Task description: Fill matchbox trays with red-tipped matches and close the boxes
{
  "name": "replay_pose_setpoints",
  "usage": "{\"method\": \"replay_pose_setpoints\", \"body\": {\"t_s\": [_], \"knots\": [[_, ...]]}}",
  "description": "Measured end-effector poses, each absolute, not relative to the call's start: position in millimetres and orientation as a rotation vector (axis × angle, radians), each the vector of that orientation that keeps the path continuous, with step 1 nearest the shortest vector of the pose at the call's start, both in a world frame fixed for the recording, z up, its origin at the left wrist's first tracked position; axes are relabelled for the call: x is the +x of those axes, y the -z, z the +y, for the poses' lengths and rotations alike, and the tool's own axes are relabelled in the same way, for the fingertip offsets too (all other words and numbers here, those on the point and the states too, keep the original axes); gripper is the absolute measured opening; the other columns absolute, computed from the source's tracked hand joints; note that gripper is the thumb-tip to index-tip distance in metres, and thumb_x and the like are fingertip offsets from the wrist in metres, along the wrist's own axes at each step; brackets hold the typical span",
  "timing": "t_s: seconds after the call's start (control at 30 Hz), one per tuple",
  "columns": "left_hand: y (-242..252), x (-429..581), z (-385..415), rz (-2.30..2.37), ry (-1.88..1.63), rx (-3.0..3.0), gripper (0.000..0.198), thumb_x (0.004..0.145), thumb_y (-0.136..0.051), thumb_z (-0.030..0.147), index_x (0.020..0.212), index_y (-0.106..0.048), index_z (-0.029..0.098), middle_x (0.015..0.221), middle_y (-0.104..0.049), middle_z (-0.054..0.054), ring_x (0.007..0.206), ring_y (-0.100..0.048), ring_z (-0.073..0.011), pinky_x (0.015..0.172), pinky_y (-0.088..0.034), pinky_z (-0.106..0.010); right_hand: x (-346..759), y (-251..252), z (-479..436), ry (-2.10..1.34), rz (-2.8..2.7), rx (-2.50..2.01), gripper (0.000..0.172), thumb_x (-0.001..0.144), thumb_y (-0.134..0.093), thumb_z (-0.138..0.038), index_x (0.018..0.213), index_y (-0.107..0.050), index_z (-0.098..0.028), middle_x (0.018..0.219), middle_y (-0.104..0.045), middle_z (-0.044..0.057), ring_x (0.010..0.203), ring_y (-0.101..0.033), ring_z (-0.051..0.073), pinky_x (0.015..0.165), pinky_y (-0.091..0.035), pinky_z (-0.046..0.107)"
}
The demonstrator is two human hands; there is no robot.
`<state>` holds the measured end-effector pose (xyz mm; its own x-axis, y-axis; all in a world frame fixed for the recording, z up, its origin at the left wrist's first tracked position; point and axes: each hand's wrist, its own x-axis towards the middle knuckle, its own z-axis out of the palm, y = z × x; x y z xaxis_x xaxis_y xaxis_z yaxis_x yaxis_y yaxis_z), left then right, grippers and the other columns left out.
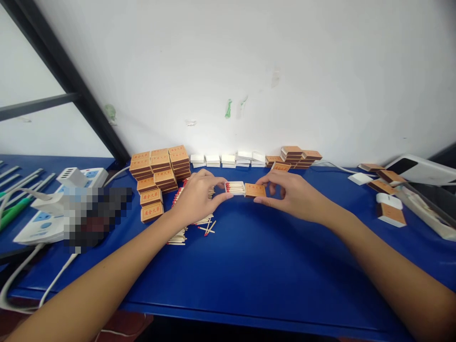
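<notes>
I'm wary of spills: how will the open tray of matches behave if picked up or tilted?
Probably light and flimsy: the tray looks like thin card, pinched by the left hand. Tilted, its matches would likely slide out, since the top is open; loose matches lie on the table.

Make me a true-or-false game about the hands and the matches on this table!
1. The left hand holds a white tray of matches. True.
2. The right hand holds a pair of scissors. False: it holds an orange sleeve, right beside the tray.
3. The table is blue. True.
4. The matches in the tray have green heads. False: their heads are red.
5. Some loose matches lie on the table near the left hand. True.
</notes>
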<state>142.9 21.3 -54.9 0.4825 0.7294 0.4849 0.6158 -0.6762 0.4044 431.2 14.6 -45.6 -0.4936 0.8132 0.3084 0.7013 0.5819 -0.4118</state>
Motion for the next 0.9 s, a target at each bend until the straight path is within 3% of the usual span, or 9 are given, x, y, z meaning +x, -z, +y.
{"method": "replay_pose_setpoints", "body": {"t_s": [0.43,0.9], "knots": [[44.9,144.8,18.0,1.255,-1.000,2.323,0.018,0.091,-0.077,0.039,0.101,-0.079,0.024,0.100,-0.079,-0.001,0.094,-0.065,-0.0211,0.089,-0.051,-0.037,424.2,45.3,12.4,-0.291,-2.204,-1.224,0.037,0.090,-0.072,-0.058,0.101,-0.073,-0.023,0.082,-0.066,0.002,0.067,-0.058,0.016,0.065,-0.045,0.032],[46.5,144.4,18.5,1.174,-0.999,2.378,0.018,0.092,-0.076,0.039,0.103,-0.077,0.026,0.102,-0.079,0.001,0.099,-0.065,-0.0212,0.089,-0.050,-0.037,426.4,45.2,14.0,-0.308,-2.197,-1.185,0.037,0.090,-0.073,-0.057,0.106,-0.073,-0.024,0.082,-0.064,0.002,0.068,-0.058,0.016,0.065,-0.047,0.033]]}}
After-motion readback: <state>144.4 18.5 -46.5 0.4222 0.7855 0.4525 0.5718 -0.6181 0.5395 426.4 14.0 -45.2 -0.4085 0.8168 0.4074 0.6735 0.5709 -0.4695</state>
